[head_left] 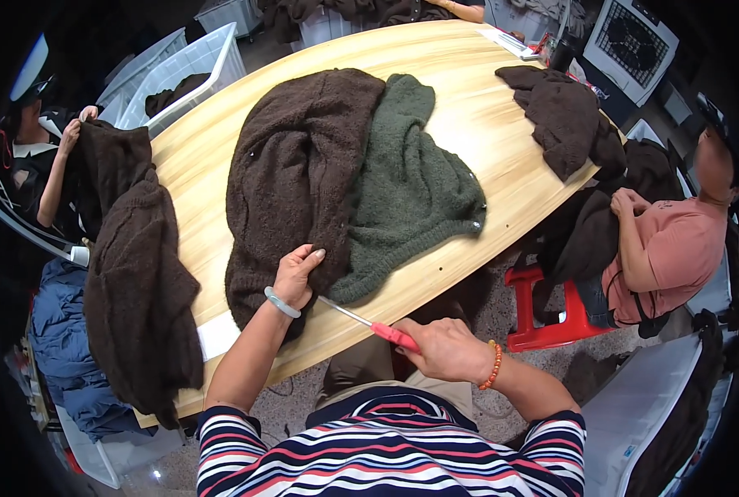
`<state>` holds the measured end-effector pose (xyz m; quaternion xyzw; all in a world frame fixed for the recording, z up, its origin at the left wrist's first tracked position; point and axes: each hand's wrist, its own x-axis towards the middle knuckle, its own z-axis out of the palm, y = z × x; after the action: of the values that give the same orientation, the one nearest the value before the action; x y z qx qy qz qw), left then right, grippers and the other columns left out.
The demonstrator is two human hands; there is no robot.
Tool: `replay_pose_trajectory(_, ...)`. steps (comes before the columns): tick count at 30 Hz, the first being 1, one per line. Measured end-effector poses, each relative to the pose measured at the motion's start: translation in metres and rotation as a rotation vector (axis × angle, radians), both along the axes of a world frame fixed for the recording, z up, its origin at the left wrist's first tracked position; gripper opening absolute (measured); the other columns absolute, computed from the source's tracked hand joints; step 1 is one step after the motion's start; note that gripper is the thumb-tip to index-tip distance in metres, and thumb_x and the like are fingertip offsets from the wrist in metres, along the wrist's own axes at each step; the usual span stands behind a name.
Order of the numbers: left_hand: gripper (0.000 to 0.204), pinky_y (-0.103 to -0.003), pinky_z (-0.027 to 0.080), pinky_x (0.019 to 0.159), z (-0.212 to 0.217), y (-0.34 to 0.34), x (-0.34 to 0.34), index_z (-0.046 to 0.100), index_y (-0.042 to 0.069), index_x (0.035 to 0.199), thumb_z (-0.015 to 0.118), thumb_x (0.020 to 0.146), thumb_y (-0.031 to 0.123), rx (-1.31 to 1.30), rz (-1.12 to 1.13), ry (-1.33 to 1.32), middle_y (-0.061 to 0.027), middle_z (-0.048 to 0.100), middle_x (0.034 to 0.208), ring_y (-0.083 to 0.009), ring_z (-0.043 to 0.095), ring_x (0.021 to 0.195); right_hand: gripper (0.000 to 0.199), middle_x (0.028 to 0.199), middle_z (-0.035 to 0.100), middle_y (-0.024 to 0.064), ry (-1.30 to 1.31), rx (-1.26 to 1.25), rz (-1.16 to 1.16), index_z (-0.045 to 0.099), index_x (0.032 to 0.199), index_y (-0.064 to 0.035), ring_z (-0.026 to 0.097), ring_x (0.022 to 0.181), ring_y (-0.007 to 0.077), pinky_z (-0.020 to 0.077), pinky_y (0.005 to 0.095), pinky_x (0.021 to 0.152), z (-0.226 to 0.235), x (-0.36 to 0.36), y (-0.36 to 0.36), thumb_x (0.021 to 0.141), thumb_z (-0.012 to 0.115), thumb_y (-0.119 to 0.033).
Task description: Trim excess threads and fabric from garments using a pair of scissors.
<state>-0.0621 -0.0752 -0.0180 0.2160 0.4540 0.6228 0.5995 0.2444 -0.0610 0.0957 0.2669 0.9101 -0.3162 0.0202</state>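
A dark brown knitted garment (303,157) lies bunched up in front of me on the table. My left hand (299,273) is at its near edge, fingers closed on the knit. In my right hand (448,348) is a red-handled tool (396,335) with a thin metal shaft. Its tip points left, close to the garment's edge beside my left wrist; the exact kind of tool cannot be made out. Partly under the brown garment, a dark green knitted garment (419,174) spreads to the right, with small shiny spots along its edge.
The wooden table (461,74) has a curved edge. At left, a person holds a brown garment (137,273); at right, another sits on a red stool (548,319) handling dark cloth. More brown knitwear (560,116) lies far right. Plastic bins (191,74) stand around.
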Motion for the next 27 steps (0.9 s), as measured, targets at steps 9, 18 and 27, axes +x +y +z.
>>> replay_pose_trajectory(9,0.032,-0.029,0.053,0.078,0.034,0.002,0.002,0.054,-0.001,0.118,0.063,0.089,0.009,-0.005,-0.057,0.144,-0.0031,0.065,0.094,-0.0123,0.062,0.084,0.027,0.074,0.065,0.0193,0.010,0.052,-0.204,0.052,0.112,-0.0076,0.064,0.069,0.0394,0.0501,0.0502,0.065,0.008,0.008,0.010,0.090,0.054,-0.023)
replay_pose_trajectory(18,0.054,-0.037,0.050,0.079,0.074,0.054,0.018,0.055,-0.002,0.113,0.078,0.074,0.027,-0.020,-0.065,1.646,-0.0171,0.065,0.090,-0.0276,0.064,0.085,0.026,0.082,0.066,0.0165,0.132,0.034,-0.252,0.053,0.113,-0.0097,0.064,0.075,0.0381,0.0505,0.0483,0.068,-0.008,0.018,0.006,0.088,0.055,-0.019)
replay_pose_trajectory(27,0.012,-0.021,0.047,0.066,0.023,0.047,-0.003,0.065,-0.003,0.085,0.070,0.079,0.006,0.136,-0.061,0.952,0.0014,0.065,0.076,-0.0037,0.056,0.071,0.025,0.070,0.063,0.0200,-0.019,0.099,-0.289,0.054,0.107,-0.0094,0.063,0.068,0.0397,0.0504,0.0489,0.063,-0.008,0.016,0.020,0.087,0.059,-0.024)
